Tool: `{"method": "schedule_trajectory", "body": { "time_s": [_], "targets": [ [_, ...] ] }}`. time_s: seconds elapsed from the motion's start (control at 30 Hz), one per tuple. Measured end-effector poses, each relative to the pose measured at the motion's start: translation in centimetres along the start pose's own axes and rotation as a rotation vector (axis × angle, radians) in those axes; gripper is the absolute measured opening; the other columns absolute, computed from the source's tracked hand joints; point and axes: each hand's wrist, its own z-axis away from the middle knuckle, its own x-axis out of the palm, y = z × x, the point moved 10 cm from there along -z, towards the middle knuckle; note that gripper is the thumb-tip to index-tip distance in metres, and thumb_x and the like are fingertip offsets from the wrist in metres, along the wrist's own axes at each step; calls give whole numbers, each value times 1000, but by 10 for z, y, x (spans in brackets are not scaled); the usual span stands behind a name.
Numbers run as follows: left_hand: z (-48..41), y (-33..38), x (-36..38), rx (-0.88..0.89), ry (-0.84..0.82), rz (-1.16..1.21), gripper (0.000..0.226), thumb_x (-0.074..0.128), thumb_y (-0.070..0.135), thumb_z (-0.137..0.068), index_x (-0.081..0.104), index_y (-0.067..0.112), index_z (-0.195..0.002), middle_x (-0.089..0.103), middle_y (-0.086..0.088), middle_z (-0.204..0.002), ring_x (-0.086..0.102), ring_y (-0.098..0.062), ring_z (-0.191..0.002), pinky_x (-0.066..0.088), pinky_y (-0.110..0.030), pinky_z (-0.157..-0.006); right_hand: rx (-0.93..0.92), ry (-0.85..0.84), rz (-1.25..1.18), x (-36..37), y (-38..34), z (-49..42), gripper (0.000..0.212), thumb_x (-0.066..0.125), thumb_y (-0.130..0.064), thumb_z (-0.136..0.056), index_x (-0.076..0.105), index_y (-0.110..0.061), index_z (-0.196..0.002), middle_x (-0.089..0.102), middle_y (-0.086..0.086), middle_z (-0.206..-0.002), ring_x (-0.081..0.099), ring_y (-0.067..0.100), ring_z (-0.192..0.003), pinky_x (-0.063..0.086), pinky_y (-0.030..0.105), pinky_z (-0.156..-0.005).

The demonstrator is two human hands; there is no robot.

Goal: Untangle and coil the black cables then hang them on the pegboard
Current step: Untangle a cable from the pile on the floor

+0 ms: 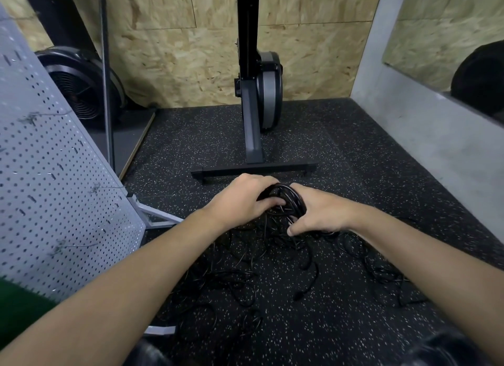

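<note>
A bundle of black cable loops is held up between both hands above the floor. My left hand grips the bundle from the left, fingers curled over the loops. My right hand grips it from the right, thumb down at the lower side. More black cables lie tangled on the speckled floor below and toward me, with a plug end showing. The grey pegboard stands tilted at the left, with several small metal hooks on it.
A black exercise machine with a T-shaped foot stands just beyond my hands. A fan-wheel machine sits behind the pegboard. The pegboard's grey stand leg reaches onto the floor. A concrete wall with a mirror runs along the right.
</note>
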Motion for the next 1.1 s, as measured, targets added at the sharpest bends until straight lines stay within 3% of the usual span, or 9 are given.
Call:
{"method": "schedule_trajectory", "body": {
  "time_s": [0.13, 0.23, 0.33, 0.4, 0.57, 0.8, 0.97, 1.03, 1.1],
  "targets": [
    [-1, -10, 0, -75, -22, -15, 28, 64, 42, -101, 73, 17, -111, 76, 5, -96, 69, -11, -85, 55, -36, -80, -45, 12, 143, -2, -10, 1, 44, 79, -22, -82, 51, -28, -115, 70, -1, -91, 63, 13, -74, 49, 30, -62],
    [0, -19, -4, -174, -37, 17, 26, 68, 37, -101, 75, 13, -93, 69, 3, -75, 56, -3, -62, 44, -29, -64, -59, 111, 379, -10, -18, 4, 46, 75, -28, -87, 43, -25, -120, 64, -1, -86, 61, 17, -76, 48, 36, -66],
    [5, -29, -7, -299, -71, 125, 24, 68, 36, -101, 70, 24, -80, 69, 0, -64, 65, -8, -53, 45, -23, -54, -128, 252, 577, -18, -29, 7, 50, 68, -33, -91, 37, -27, -130, 61, -5, -83, 61, 19, -77, 48, 39, -71],
    [7, -35, -9, -369, -78, 221, 22, 68, 36, -101, 69, 28, -80, 75, -3, -67, 72, -11, -53, 51, -22, -52, -198, 338, 613, -25, -37, 10, 49, 65, -36, -91, 39, -28, -132, 65, -6, -91, 65, 23, -84, 52, 41, -74],
    [14, -51, -9, -474, -52, 386, 19, 69, 33, -100, 76, 18, -89, 78, -6, -76, 75, -19, -58, 50, -21, -48, -324, 463, 685, -31, -48, 15, 42, 59, -39, -92, 54, -28, -133, 67, -9, -107, 66, 19, -98, 49, 36, -74],
    [24, -63, 8, -539, -92, 591, 17, 73, 31, -98, 79, 15, -98, 79, -14, -83, 75, -27, -65, 61, -34, -62, -415, 395, 575, -21, -48, 16, 77, 65, -32, -94, 28, -30, -161, 70, -6, -111, 66, 21, -89, 51, 37, -75],
    [30, -61, 14, -572, -20, 842, 23, 68, 34, -101, 74, 19, -118, 80, -4, -103, 76, -24, -78, 60, -35, -70, -368, 384, 404, -29, -36, 15, 76, 68, -26, -92, 36, -37, -160, 71, -7, -113, 64, 14, -86, 55, 39, -85],
    [33, -62, 17, -622, 34, 977, 32, 58, 44, -105, 69, 21, -125, 78, -3, -104, 76, -24, -86, 60, -37, -74, -342, 400, 374, -32, -33, 14, 75, 69, -25, -92, 38, -37, -160, 70, -8, -110, 63, 12, -81, 56, 40, -84],
    [39, -71, 25, -752, 113, 1076, 30, 43, 34, -111, 66, 17, -121, 75, -7, -97, 74, -24, -86, 58, -40, -76, -319, 426, 363, -37, -30, 14, 75, 69, -24, -92, 39, -36, -159, 67, -11, -103, 60, 8, -73, 56, 41, -83]
  ]
}}
